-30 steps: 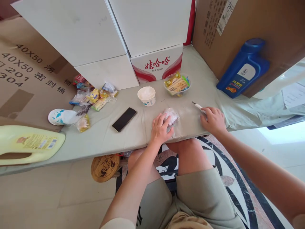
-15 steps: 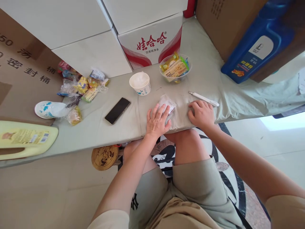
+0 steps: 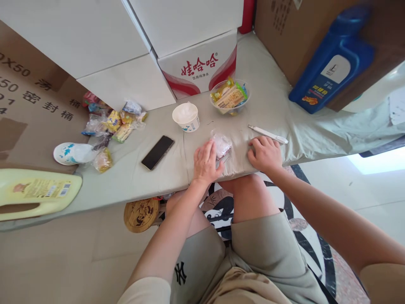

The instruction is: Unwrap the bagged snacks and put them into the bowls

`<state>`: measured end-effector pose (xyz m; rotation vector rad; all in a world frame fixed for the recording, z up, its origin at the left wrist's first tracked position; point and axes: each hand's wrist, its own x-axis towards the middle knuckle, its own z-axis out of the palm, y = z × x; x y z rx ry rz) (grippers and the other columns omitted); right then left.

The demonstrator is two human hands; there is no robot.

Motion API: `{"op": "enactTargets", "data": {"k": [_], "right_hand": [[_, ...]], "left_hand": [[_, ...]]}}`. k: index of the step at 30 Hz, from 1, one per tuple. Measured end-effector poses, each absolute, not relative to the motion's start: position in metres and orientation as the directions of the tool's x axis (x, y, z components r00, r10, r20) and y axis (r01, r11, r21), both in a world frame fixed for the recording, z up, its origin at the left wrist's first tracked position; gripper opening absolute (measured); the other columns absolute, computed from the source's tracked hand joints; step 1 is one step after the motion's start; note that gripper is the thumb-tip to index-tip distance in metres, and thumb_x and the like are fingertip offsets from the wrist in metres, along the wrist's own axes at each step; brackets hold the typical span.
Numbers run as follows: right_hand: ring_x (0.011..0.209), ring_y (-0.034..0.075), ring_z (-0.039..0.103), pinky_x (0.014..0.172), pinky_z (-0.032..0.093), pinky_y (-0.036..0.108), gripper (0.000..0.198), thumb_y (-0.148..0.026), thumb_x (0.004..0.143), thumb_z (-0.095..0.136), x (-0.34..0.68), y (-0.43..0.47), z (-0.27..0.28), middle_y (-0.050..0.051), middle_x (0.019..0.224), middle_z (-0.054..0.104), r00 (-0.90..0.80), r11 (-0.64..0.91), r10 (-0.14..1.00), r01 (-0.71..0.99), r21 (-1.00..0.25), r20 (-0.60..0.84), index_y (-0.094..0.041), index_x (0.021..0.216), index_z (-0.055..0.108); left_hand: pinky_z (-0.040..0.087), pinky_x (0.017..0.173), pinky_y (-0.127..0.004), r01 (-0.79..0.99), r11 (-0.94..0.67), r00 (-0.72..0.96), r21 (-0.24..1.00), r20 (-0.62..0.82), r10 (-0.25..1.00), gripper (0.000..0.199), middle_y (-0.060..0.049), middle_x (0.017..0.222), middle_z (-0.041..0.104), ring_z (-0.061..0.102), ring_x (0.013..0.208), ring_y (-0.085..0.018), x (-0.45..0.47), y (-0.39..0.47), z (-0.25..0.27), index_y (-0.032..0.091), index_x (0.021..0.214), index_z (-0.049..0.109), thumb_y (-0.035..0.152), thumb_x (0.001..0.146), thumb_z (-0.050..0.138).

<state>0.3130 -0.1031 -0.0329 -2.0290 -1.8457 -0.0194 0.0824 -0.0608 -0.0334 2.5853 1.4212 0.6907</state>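
Observation:
My left hand [image 3: 205, 163] lies palm down at the table's front edge, its fingertips against the left side of a small packet in crinkled clear plastic [image 3: 222, 146]. Its thumb is apart from the fingers, and the hand grips nothing I can see. To the right, my right hand [image 3: 265, 154] rests on the cloth with loosely bent fingers and holds nothing visible. Just beyond its knuckles lies a white utility knife [image 3: 268, 134]. A paper cup [image 3: 186, 122] stands behind the packet, and a clear plastic bowl [image 3: 215, 107] of wrapped snacks is farther back.
A black phone [image 3: 157, 152] lies left of the cup. Beyond it are a tipped paper cup [image 3: 68, 153] and a heap of snack packets [image 3: 114, 120]. White boxes [image 3: 202, 69] line the back. A blue bottle [image 3: 332, 63] stands right; a yellow jug [image 3: 41, 188] lies left.
My left hand has slid slightly left off the plastic packet and its fingers have come closer together, so more of the packet shows. My right hand stays by the knife. The view has shifted slightly.

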Motion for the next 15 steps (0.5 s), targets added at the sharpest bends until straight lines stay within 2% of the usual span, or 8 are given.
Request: {"op": "enactTargets", "data": {"k": [2,3,6,8,9,12,14,15], "right_hand": [[0.110,0.032,0.055,0.094,0.037,0.047,0.028,-0.028,0.090,0.045,0.314,-0.102,-0.033,0.014,0.112,0.066,0.116,-0.039,0.955,0.962,-0.270,0.274,-0.020,0.105,0.068],[0.110,0.033,0.055,0.093,0.037,0.047,0.028,-0.028,0.090,0.045,0.315,-0.102,-0.033,0.014,0.113,0.066,0.113,-0.037,0.954,0.963,-0.266,0.276,-0.020,0.105,0.068],[0.111,0.034,0.055,0.094,0.038,0.048,0.028,-0.028,0.090,0.045,0.318,-0.103,-0.033,0.015,0.114,0.066,0.125,-0.051,0.955,0.962,-0.268,0.268,-0.020,0.106,0.068],[0.114,0.034,0.055,0.096,0.038,0.049,0.029,-0.028,0.090,0.046,0.317,-0.104,-0.031,0.015,0.116,0.066,0.131,-0.047,0.958,0.950,-0.310,0.257,-0.020,0.108,0.067],[0.116,0.034,0.055,0.098,0.039,0.048,0.030,-0.029,0.089,0.047,0.314,-0.104,-0.029,0.016,0.119,0.066,0.128,-0.030,0.958,0.936,-0.352,0.258,-0.019,0.110,0.066],[0.125,0.032,0.053,0.103,0.041,0.046,0.043,-0.035,0.087,0.054,0.293,-0.102,-0.022,0.016,0.135,0.061,0.027,0.136,0.952,0.853,-0.504,0.303,-0.018,0.126,0.060],[0.126,0.032,0.054,0.104,0.041,0.046,0.051,-0.035,0.086,0.056,0.276,-0.097,-0.017,0.014,0.137,0.061,-0.087,0.262,0.943,0.787,-0.558,0.320,-0.020,0.135,0.056],[0.123,0.031,0.056,0.103,0.041,0.046,0.049,-0.032,0.086,0.055,0.270,-0.093,-0.015,0.013,0.132,0.064,-0.132,0.295,0.942,0.766,-0.571,0.309,-0.021,0.134,0.058]], "left_hand": [[0.033,0.119,-0.049,0.753,-0.485,0.365,0.444,0.332,0.870,0.075,-0.021,0.156,0.045,0.044,0.144,-0.034,0.083,-0.049,-0.028,0.012,0.148,0.044,0.040,0.081,0.063],[0.039,0.115,-0.047,0.734,-0.433,0.321,0.523,0.295,0.900,0.072,-0.019,0.152,0.051,0.049,0.139,-0.033,0.084,-0.043,-0.025,0.015,0.145,0.047,0.040,0.080,0.065],[0.052,0.099,-0.042,0.644,-0.215,0.173,0.734,0.134,0.976,0.034,-0.011,0.116,0.073,0.068,0.110,-0.026,0.089,-0.027,-0.014,0.021,0.114,0.064,0.036,0.083,0.063],[0.056,0.089,-0.037,0.490,-0.032,0.043,0.871,0.013,0.999,0.014,-0.007,0.095,0.074,0.072,0.092,-0.022,0.091,-0.023,-0.009,0.020,0.094,0.062,0.029,0.085,0.058],[0.057,0.084,-0.035,0.371,0.058,-0.002,0.927,-0.062,0.998,0.010,-0.006,0.091,0.073,0.072,0.087,-0.020,0.091,-0.023,-0.007,0.020,0.092,0.059,0.027,0.084,0.056],[0.057,0.073,-0.029,0.036,0.273,0.024,0.961,-0.274,0.961,0.023,-0.002,0.089,0.072,0.073,0.078,-0.015,0.086,-0.030,-0.005,0.023,0.102,0.051,0.019,0.080,0.053],[0.056,0.069,-0.025,-0.037,0.317,0.036,0.948,-0.316,0.948,0.033,0.001,0.088,0.071,0.073,0.075,-0.014,0.077,-0.036,-0.006,0.026,0.107,0.046,0.014,0.077,0.053],[0.055,0.068,-0.024,-0.038,0.314,0.016,0.949,-0.314,0.949,0.037,0.002,0.088,0.070,0.072,0.073,-0.013,0.070,-0.039,-0.007,0.026,0.109,0.045,0.013,0.076,0.053]]}}
